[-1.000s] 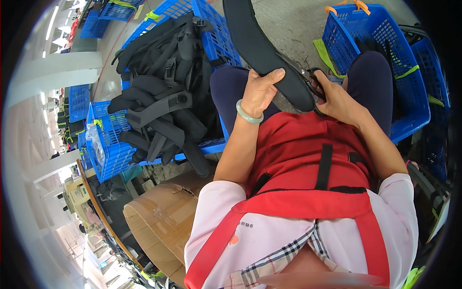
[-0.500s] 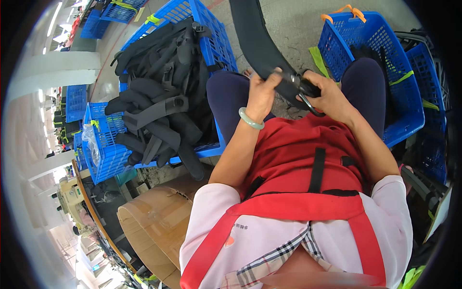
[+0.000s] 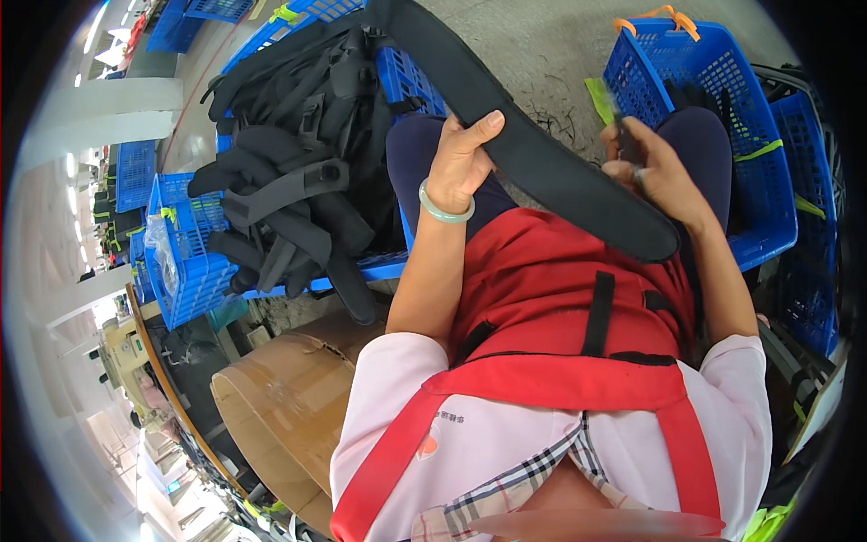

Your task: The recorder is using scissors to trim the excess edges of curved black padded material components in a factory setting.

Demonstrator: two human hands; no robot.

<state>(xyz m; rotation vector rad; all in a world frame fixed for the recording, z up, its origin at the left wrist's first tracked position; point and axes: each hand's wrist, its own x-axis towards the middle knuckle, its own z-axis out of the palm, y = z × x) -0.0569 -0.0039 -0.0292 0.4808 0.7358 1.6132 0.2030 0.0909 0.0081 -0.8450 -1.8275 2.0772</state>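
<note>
My left hand is closed on a long black padded strap, with the thumb on top and the fingers behind it. The strap slants from the far left basket's edge down to a rounded end over my lap. My right hand is a little to the right of the strap, apart from it. Its fingers are curled round a pair of scissors with dark handles, smeared by motion. Close by on the left, many similar black straps are heaped in a blue plastic basket.
To the right of my knees stands another blue basket with dark pieces inside and orange ties on its rim. A cardboard box is at my lower left. Dark thread scraps lie on the grey floor.
The strap has swung left at its far end, and its near rounded end now lies over my lap. My right hand with the scissors has moved right, away from the strap.
</note>
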